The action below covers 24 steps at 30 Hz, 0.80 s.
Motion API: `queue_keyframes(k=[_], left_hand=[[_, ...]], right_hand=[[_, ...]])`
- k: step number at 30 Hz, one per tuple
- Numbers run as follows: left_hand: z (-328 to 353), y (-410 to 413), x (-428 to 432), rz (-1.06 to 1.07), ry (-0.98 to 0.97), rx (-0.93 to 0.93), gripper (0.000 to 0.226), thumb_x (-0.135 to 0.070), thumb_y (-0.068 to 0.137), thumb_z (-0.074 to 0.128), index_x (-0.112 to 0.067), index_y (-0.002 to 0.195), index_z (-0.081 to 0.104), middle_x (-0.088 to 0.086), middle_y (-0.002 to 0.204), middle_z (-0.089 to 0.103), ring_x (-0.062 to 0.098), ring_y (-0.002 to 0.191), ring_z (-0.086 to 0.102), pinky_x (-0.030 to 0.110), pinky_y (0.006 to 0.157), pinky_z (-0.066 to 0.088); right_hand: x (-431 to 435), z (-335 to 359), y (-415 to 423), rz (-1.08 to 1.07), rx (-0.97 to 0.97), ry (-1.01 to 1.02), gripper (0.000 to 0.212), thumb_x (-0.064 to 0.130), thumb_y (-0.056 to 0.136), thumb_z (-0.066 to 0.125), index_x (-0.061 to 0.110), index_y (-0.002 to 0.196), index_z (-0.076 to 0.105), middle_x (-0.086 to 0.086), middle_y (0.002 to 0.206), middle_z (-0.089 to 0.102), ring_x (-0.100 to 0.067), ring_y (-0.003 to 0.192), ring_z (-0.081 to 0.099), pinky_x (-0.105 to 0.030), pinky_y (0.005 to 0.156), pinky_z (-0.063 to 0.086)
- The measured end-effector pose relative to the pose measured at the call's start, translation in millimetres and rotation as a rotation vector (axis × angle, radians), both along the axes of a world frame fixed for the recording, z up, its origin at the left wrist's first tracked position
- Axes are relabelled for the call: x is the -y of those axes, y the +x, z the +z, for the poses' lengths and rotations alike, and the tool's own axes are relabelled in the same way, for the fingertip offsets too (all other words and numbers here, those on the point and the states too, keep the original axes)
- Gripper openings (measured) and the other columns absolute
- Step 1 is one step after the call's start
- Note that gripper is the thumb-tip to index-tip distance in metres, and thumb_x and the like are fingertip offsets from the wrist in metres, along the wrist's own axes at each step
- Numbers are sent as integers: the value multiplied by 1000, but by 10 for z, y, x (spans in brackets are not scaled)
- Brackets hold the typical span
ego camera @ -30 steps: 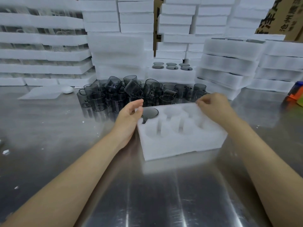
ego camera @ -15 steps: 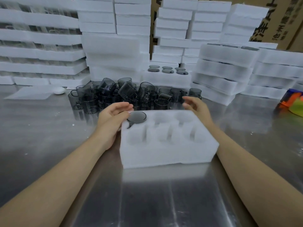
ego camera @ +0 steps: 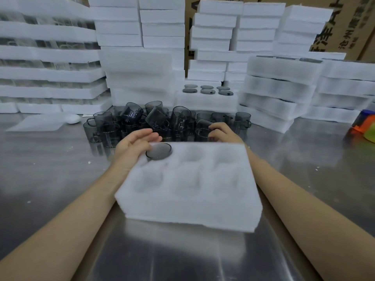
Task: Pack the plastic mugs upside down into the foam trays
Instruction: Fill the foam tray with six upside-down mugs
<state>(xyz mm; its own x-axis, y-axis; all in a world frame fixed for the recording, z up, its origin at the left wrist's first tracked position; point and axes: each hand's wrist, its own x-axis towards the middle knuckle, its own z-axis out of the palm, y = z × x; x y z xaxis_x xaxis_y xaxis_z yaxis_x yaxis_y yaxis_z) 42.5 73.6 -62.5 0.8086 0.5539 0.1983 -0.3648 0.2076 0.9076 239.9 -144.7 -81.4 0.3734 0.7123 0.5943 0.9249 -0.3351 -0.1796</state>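
Mug (ego camera: 159, 151) in foam tray (ego camera: 188, 209), far-left pocket; mug pile (ego camera: 142, 120) behind — tray stacks (ego camera: 140, 65) beyond

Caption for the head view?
Right hand at the pile of smoky grey plastic mugs; open left hand beside one upturned mug in the white foam tray.

We see a tabletop (ego camera: 50, 179) of brushed metal, glossy enough to throw streaked reflections. The tray (ego camera: 188, 209) is white foam, matt, soft and faintly fuzzy, like the stacks (ego camera: 140, 63) behind. Every mug (ego camera: 132, 114) is smoky translucent plastic, smooth and shiny. The boxes (ego camera: 345, 27) are matt brown printed cardboard.
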Motion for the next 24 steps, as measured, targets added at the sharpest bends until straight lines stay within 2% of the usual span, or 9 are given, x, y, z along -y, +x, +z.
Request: queue_keyframes(k=[2, 3, 7, 10, 13, 15, 17, 20, 24], left_hand=[[2, -5, 39, -28, 30, -17, 41, 22, 81, 42, -9, 96, 64, 0, 83, 76, 14, 85, 73, 20, 65, 56], [5, -12, 57, -40, 42, -28, 41, 23, 81, 42, -8, 95, 64, 0, 82, 75, 13, 83, 73, 20, 65, 55], [32, -53, 116, -43, 110, -74, 41, 23, 81, 43, -10, 93, 65, -2, 80, 75, 11, 80, 72, 18, 64, 54], [54, -51, 204, 65, 105, -98, 39, 19, 82, 47, -12, 94, 66, -4, 78, 74, 7, 79, 71, 15, 64, 53], [17, -60, 442, 240, 198, -68, 37, 16, 83, 51, -15, 95, 66, -6, 83, 71, 0, 79, 67, 13, 70, 51], [-9, -72, 587, 281, 276, -30, 40, 16, 83, 51, -20, 90, 65, -8, 86, 70, -4, 80, 65, 11, 74, 50], [4, -71, 611, 283, 316, -27, 41, 16, 84, 52, -23, 90, 64, -9, 92, 68, -3, 87, 64, 18, 87, 50], [42, -99, 531, 261, 491, -38, 33, 8, 87, 59, -21, 105, 62, -6, 107, 65, 3, 104, 60, 28, 103, 44], [40, -158, 474, 212, 813, -25, 49, -9, 87, 67, -29, 129, 53, -15, 128, 58, -2, 123, 49, 18, 105, 35]], right_hand=[[23, 22, 9, -32, -98, 182, 16, 16, 87, 65, 12, 101, 58, 6, 122, 45, -8, 94, 51, -4, 78, 36], [54, 36, -22, -62, -150, 313, 13, 12, 88, 65, 9, 99, 58, 2, 118, 48, -13, 93, 53, -9, 80, 41], [219, 212, -243, -125, -503, 704, 14, 7, 95, 56, 19, 89, 51, -11, 96, 54, -21, 86, 55, -43, 85, 49], [370, 563, -479, -61, -603, 828, 20, 5, 93, 59, 22, 84, 53, -3, 86, 59, -9, 78, 59, -34, 82, 53], [407, 950, -741, -48, -441, 734, 21, 14, 84, 71, 31, 78, 60, 17, 78, 64, -5, 80, 61, -19, 73, 49], [305, 1057, -939, -41, -340, 705, 19, 18, 80, 74, 33, 76, 63, 21, 75, 65, 0, 78, 61, -12, 68, 47], [140, 978, -1117, -65, -193, 599, 10, 20, 79, 75, 26, 80, 67, 17, 76, 64, 0, 74, 59, -16, 67, 47], [-10, 713, -1258, -114, 155, 274, 5, 20, 81, 74, 17, 84, 73, 5, 85, 70, -15, 82, 63, -32, 66, 52], [-13, 632, -1208, 114, 279, 140, 6, 1, 79, 74, 7, 80, 74, -2, 88, 71, -27, 99, 67, -42, 65, 57]])
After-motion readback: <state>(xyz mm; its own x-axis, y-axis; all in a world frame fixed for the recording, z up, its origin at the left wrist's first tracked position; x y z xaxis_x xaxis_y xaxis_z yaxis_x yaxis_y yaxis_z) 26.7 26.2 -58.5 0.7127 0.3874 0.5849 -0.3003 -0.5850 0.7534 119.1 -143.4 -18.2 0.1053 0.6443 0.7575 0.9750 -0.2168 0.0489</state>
